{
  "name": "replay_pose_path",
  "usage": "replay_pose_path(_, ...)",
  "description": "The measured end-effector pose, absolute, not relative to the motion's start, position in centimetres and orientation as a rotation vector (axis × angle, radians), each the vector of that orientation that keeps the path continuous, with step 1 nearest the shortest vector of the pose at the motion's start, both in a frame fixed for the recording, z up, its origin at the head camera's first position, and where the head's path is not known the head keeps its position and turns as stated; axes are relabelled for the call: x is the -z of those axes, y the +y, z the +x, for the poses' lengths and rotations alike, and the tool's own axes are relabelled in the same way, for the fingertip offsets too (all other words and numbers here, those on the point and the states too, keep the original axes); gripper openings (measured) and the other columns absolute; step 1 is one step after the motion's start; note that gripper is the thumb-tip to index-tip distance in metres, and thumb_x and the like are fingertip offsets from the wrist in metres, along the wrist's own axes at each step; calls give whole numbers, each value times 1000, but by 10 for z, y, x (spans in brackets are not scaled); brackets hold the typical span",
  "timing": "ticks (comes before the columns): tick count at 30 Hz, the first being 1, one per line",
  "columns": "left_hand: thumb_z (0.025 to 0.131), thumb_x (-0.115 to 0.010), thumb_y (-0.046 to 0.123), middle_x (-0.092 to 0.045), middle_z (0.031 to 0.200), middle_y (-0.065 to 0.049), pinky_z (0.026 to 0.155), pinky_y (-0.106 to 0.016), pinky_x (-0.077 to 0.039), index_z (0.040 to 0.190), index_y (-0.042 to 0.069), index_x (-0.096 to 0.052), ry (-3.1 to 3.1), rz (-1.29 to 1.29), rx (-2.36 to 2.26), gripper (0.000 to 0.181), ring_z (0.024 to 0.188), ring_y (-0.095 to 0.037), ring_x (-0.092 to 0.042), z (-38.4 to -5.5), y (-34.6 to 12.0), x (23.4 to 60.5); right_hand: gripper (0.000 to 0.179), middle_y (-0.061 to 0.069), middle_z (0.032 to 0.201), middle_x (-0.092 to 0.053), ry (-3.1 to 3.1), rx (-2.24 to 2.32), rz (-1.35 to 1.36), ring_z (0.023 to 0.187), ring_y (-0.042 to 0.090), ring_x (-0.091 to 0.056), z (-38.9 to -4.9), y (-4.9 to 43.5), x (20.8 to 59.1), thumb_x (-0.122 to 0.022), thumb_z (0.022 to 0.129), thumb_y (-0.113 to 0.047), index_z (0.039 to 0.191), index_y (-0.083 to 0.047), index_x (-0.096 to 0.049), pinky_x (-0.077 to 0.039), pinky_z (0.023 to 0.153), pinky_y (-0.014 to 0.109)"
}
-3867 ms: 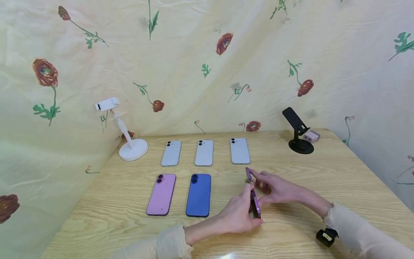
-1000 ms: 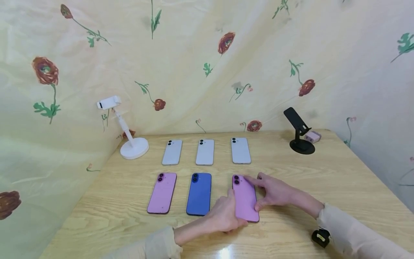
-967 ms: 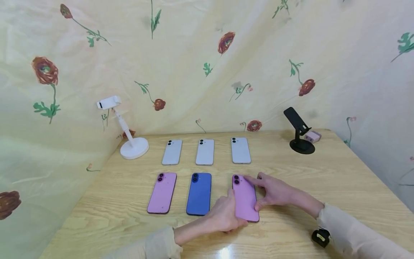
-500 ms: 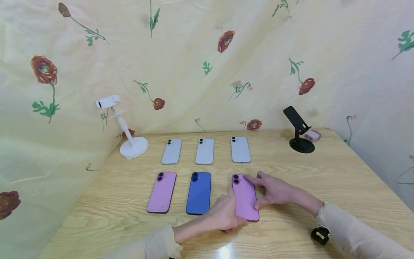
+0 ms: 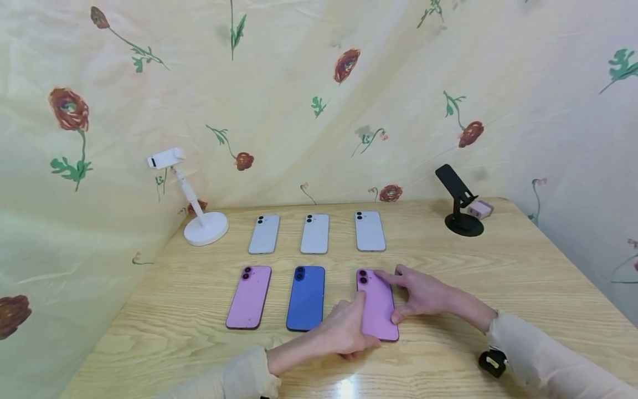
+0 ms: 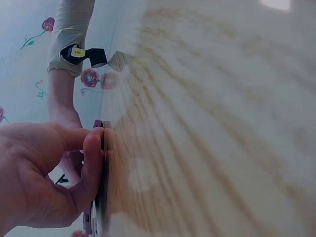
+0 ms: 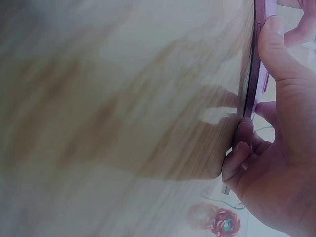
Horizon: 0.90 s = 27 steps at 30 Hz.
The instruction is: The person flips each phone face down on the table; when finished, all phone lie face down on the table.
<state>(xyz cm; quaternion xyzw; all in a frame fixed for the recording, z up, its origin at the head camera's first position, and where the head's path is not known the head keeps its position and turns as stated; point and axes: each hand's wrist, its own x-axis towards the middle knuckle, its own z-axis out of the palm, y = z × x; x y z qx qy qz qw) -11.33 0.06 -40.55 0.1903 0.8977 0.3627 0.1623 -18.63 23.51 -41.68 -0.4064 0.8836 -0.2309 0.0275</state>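
A pink smartphone (image 5: 377, 310) lies back up on the wooden table, its camera lenses at the upper left. My left hand (image 5: 347, 328) grips its left and lower edges, with some fingers curled below the palm. From the other side my right hand (image 5: 422, 292) holds it, forefinger near the top and thumb on the right edge. In the right wrist view the thumb (image 7: 276, 47) presses the phone's side, close to the tabletop. To the left lie a blue smartphone (image 5: 305, 299) and another pink smartphone (image 5: 249, 298), both back up.
Behind lie three white smartphones, the left (image 5: 265, 234), middle (image 5: 315, 234) and right (image 5: 370, 231). A white phone stand (image 5: 206, 228) is at the back left. A black phone stand (image 5: 464, 223) and a small charger block (image 5: 480, 209) are at the back right, before a flowered cloth (image 5: 279, 100).
About four seconds ago the held pink phone stood almost on its edge between both hands; now it lies back up on the table. Over the last second hands and phone have barely moved.
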Motion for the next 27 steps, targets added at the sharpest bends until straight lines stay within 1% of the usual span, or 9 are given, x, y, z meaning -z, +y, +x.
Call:
replay_pose_path(7, 78, -88, 17, -56, 52, -2, 34, -27, -45, 124, 3, -44, 2559, 546, -996, 66, 33, -12, -52, -115, 0, 404, 104, -3, 88, -39, 2721, 702, -1220, 69, 7, -35, -186, 233, 415, -80, 69, -61, 147, -1, -48, -32, 57, 22)
replay_pose_path(12, 78, -88, 18, -56, 54, -2, 34, -27, -46, 120, 4, -45, 2558, 552, -973, 62, 34, -13, -53, -117, -1, 404, 103, -2, 88, -38, 2710, 708, -1203, 69, 8, -35, -186, 233, 413, -81, 70, -60, 147, -1, -48, -30, 57, 22)
replay_pose_path(20, 78, -88, 20, -54, 63, -3, 34, -27, -45, 121, 2, -46, 2569, 569, -931, 63, 35, -13, -53, -117, -2, 404, 101, -3, 89, -39, 2706, 703, -1199, 71, 8, -36, -186, 233, 415, -83, 70, -58, 145, 1, -50, -33, 58, 23)
replay_pose_path(23, 78, -88, 22, -54, 65, -4, 34, -27, -45, 125, 2, -45, 2577, 568, -911, 67, 35, -13, -53, -116, -3, 405, 101, -2, 89, -39, 2700, 700, -1186, 71, 9, -36, -186, 233, 416, -83, 70, -58, 146, -1, -49, -32, 58, 23)
replay_pose_path(24, 78, -88, 24, -54, 67, -5, 35, -27, -45, 127, 1, -45, 2582, 577, -898, 69, 37, -13, -54, -116, -4, 405, 102, -1, 89, -39, 2695, 701, -1184, 71, 10, -36, -185, 233, 416, -83, 70, -58, 147, -1, -48, -32, 58, 23)
replay_pose_path(27, 77, -88, 35, -57, 74, -4, 44, -25, -47, 133, 1, -46, 2624, 626, -823, 78, 49, -9, -55, -116, -11, 402, 97, -2, 86, -39, 2671, 734, -1199, 71, 9, -36, -183, 234, 417, -84, 73, -54, 146, 0, -49, -32, 59, 23)
